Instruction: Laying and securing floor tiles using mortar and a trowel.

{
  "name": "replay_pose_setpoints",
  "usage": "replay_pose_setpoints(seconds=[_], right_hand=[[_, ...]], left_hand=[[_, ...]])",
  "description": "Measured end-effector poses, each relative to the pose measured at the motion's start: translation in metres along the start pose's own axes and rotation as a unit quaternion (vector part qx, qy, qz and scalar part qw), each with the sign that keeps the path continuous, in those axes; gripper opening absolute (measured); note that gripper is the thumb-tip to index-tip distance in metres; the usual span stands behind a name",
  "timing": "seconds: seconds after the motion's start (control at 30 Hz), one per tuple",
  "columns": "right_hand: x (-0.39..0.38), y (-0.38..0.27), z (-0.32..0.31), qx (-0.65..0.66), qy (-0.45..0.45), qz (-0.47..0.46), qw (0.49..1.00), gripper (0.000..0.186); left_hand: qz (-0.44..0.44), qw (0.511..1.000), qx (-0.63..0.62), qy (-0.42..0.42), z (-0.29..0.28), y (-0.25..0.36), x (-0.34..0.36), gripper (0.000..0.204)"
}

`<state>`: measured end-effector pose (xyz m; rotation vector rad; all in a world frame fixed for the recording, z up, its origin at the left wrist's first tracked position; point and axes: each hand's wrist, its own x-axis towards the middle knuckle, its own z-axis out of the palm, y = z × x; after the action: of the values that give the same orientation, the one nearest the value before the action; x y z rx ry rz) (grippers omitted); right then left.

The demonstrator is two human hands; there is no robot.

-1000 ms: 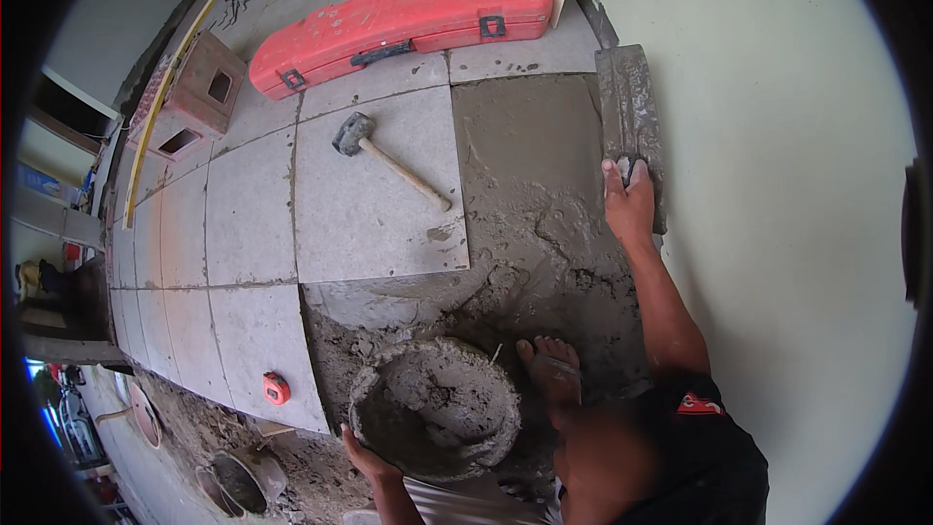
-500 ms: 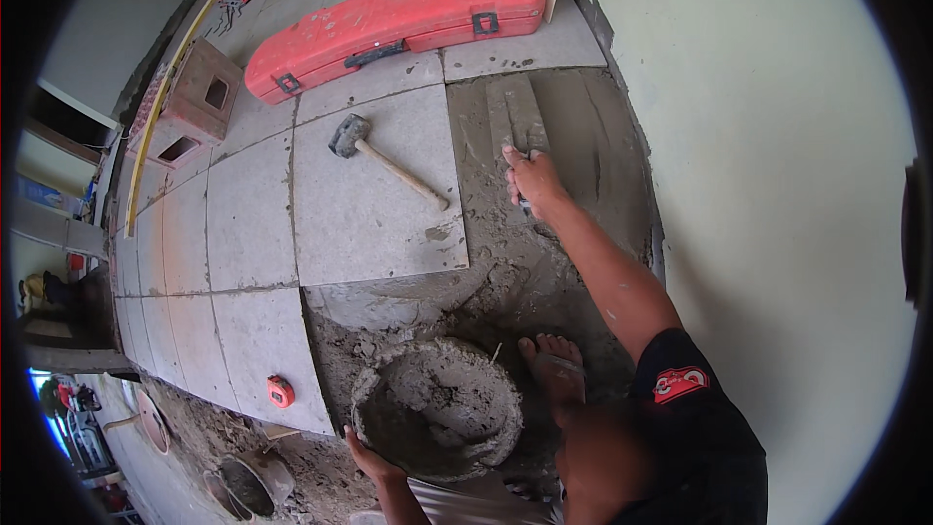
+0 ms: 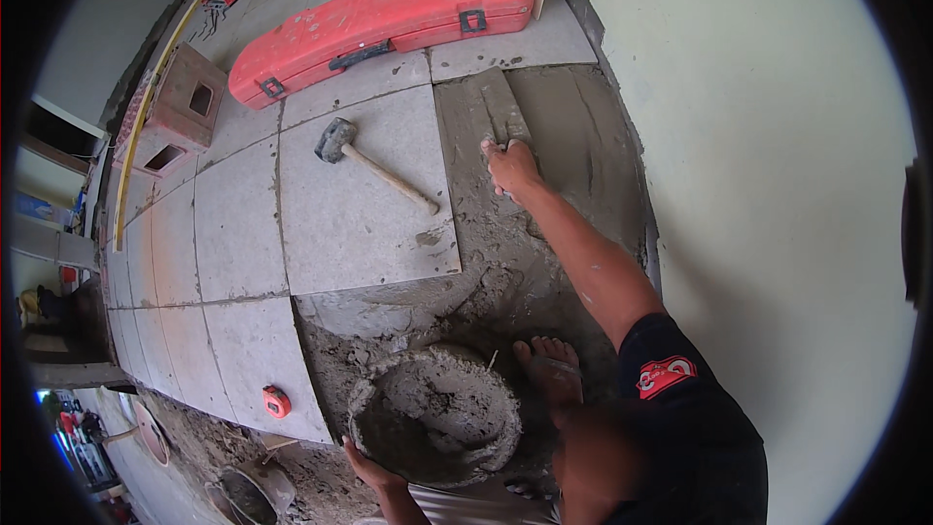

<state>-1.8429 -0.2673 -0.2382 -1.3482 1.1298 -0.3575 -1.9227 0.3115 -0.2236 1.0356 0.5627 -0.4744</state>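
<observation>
My right hand [image 3: 512, 171] is closed around the handle of a plastering trowel. The long, flat trowel blade [image 3: 494, 102] lies on wet grey mortar [image 3: 569, 117] between the tiles and the wall. Low in the view, my left hand [image 3: 374, 472] holds the outer side of a round, mortar-caked basin [image 3: 437, 408], its thumb side at the rim. Wet mortar coats the basin's inside. A rubber mallet [image 3: 384, 167] with a wooden handle rests on the grey tile [image 3: 360, 243] left of my right hand.
A long red case [image 3: 384, 24] lies across the far tiles. Left of it are a hollow block [image 3: 180, 107] and a yellow straightedge [image 3: 146, 126]. A red tape measure [image 3: 277, 402] sits on a near tile. A bucket [image 3: 251, 494] stands lower left; a pale wall [image 3: 758, 136] bounds the right.
The whole view has shifted slightly. My right hand and the trowel have moved a little up and left in the picture. My left hand stays at the basin.
</observation>
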Motion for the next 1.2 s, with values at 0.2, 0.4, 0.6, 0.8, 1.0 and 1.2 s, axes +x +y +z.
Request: replay_pose_setpoints(seconds=[0.2,0.4,0.6,0.8,1.0,1.2], right_hand=[[0.009,0.019,-0.088,0.036,0.037,-0.02,0.998,0.046],[0.006,0.021,-0.155,-0.039,0.107,-0.03,0.993,0.044],[-0.045,0.03,-0.178,-0.059,0.082,-0.053,0.993,0.045],[-0.083,0.071,-0.176,-0.278,0.162,-0.114,0.94,0.059],[-0.073,0.063,-0.165,-0.306,0.144,-0.112,0.934,0.06],[-0.013,0.058,-0.177,-0.321,0.204,-0.1,0.92,0.057]], left_hand=[[0.015,0.999,0.032,-0.007,0.009,0.001,-0.004,0.061],[0.028,0.999,0.046,0.006,0.008,0.0,-0.003,0.059],[0.017,0.999,0.034,-0.015,0.016,0.004,-0.007,0.059],[0.018,0.999,0.039,0.0,-0.003,-0.001,0.001,0.059],[0.029,0.998,0.057,-0.001,0.001,0.0,0.0,0.059],[0.005,0.999,0.032,-0.003,0.007,-0.002,0.0,0.059]])
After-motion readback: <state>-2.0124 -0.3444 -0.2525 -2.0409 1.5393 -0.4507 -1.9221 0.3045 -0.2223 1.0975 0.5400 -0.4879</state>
